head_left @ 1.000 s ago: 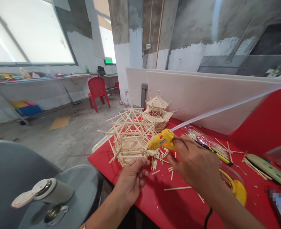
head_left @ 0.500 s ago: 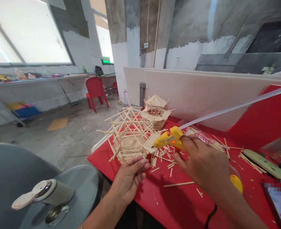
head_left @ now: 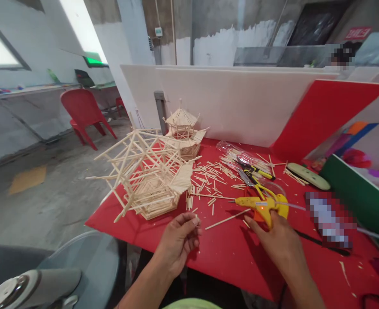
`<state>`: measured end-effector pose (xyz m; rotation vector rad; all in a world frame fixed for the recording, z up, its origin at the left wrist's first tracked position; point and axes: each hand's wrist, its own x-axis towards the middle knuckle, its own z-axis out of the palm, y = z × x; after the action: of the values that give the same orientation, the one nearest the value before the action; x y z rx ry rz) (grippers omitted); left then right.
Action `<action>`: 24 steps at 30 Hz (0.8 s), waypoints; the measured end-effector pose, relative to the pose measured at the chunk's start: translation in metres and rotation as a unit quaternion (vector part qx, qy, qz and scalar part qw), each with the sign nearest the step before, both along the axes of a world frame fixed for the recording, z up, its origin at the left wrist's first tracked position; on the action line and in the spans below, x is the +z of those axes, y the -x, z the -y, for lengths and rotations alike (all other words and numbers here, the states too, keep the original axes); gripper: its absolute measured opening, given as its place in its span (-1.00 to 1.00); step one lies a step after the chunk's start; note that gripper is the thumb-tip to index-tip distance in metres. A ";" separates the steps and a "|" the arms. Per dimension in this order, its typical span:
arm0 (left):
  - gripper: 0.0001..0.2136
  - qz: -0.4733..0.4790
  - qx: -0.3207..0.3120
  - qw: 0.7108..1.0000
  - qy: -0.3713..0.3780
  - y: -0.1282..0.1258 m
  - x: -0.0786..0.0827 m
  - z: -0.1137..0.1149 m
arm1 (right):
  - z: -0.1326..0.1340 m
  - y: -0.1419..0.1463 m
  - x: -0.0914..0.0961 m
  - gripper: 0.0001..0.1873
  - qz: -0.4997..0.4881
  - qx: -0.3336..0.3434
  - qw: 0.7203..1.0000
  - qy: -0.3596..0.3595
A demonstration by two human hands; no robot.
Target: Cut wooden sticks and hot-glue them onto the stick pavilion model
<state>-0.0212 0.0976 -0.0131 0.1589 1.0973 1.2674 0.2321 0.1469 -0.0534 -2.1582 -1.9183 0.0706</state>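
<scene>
My left hand is in a pinch above the red tabletop's front edge, in front of the stick model; whatever its fingertips hold is too small to make out. My right hand grips the handle of a yellow hot glue gun, low over the table, its nozzle facing left and a small orange light lit. Left of centre stands an open pavilion frame of thin wooden sticks, with one slatted roof panel on its right side. Loose sticks lie between the hands.
Behind the frame stands a roofed stick pagoda. Cut sticks, pliers, a plastic bag and a green case lie on the red table. A flask rests on a grey stool. White boards border the back.
My right hand has moved the glue gun away from the roof panel, right and down to the tabletop. My left hand has come away from the frame, still pinched. The view has turned right.
</scene>
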 end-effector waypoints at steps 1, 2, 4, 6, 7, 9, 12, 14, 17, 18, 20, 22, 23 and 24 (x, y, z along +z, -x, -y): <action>-0.69 -0.011 -0.010 1.000 0.002 -0.001 -0.003 -0.002 | -0.001 -0.002 -0.009 -0.29 -0.018 0.002 1.000 0.014; -0.68 -0.024 -0.021 0.999 0.004 -0.002 -0.006 -0.004 | -0.002 -0.004 -0.017 -0.29 -0.036 0.001 0.999 0.024; -0.68 -0.050 -0.041 0.998 0.002 -0.004 -0.012 -0.008 | -0.008 -0.007 -0.027 -0.36 -0.065 -0.003 0.997 0.045; -0.69 -0.075 -0.066 0.995 -0.003 -0.007 -0.020 -0.012 | -0.015 -0.008 -0.031 -0.49 -0.080 -0.006 0.995 0.058; -0.69 -0.087 -0.080 0.993 -0.004 -0.008 -0.023 -0.014 | -0.018 -0.009 -0.032 -0.56 -0.080 -0.006 0.995 0.060; -0.69 -0.110 -0.104 0.989 -0.002 -0.011 -0.029 -0.019 | -0.021 -0.010 -0.032 -0.64 -0.063 -0.006 0.996 0.058; -0.69 -0.135 -0.087 0.987 -0.004 -0.015 -0.035 -0.026 | -0.022 -0.010 -0.032 -0.69 -0.025 -0.008 0.998 0.055; -0.69 -0.142 -0.068 0.988 -0.007 -0.018 -0.038 -0.030 | -0.020 -0.008 -0.035 -0.70 -0.015 0.002 0.999 0.047; -0.69 -0.144 -0.073 0.987 0.001 -0.021 -0.041 -0.034 | -0.016 -0.001 -0.041 -0.64 -0.019 0.020 1.000 0.014; -0.69 -0.145 -0.079 0.986 0.004 -0.022 -0.042 -0.034 | -0.015 0.001 -0.041 -0.63 -0.016 0.017 1.000 0.006; -0.70 -0.147 -0.089 0.985 0.007 -0.022 -0.043 -0.036 | -0.011 0.005 -0.039 -0.65 0.004 0.006 1.000 0.007; -0.72 -0.154 -0.094 0.984 0.006 -0.022 -0.044 -0.037 | -0.006 0.006 -0.030 -0.67 0.042 0.001 0.999 0.021; -0.73 -0.158 -0.095 0.983 0.006 -0.022 -0.044 -0.038 | -0.004 0.006 -0.024 -0.67 0.066 0.004 0.998 0.024; -0.74 -0.163 -0.094 0.982 0.005 -0.021 -0.044 -0.039 | -0.003 0.005 -0.018 -0.66 0.089 0.009 0.996 0.020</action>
<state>0.0003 0.1364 -0.0567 0.4648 1.3346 1.0882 0.2267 0.1496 -0.0711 -2.2401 -2.0482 -0.0830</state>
